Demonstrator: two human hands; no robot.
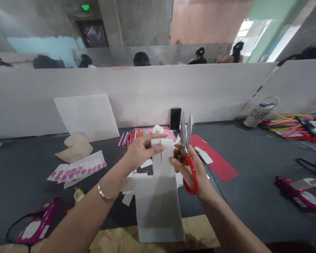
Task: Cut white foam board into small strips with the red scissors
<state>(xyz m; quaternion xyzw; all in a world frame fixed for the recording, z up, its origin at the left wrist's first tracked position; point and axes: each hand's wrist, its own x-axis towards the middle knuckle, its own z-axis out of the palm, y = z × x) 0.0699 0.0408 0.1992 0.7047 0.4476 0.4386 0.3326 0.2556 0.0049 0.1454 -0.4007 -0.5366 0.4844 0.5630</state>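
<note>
The left hand (140, 151) pinches the top of a long white paper strip (159, 189), with the thumb and fingers pressed together on it. The strip hangs down over the dark grey table (252, 168) and its lower end lies on a wooden board (116, 240) at the near edge. The right hand (191, 168) holds red-handled scissors (186, 154), fingers wrapped shut around the red loop, and one finger also touches the paper's right side. The scissor blades point straight up, only a little apart, just beside the top of the paper (they are not on the paper). A silver bracelet (106, 195) sits on the left wrist. To the left lies a white sheet with pink round stickers (77, 170), and a curled tan paper (75, 147) is behind it. Behind the hands lie coloured pens (131, 135), a dark phone (175, 118) leaning on the white wall (147, 91), and a red paper sheet (216, 158). Far right there is a white cup (259, 112) next to a pile of bright sticks (289, 124). Pink glue guns (300, 191) lie at both sides of the table.
</note>
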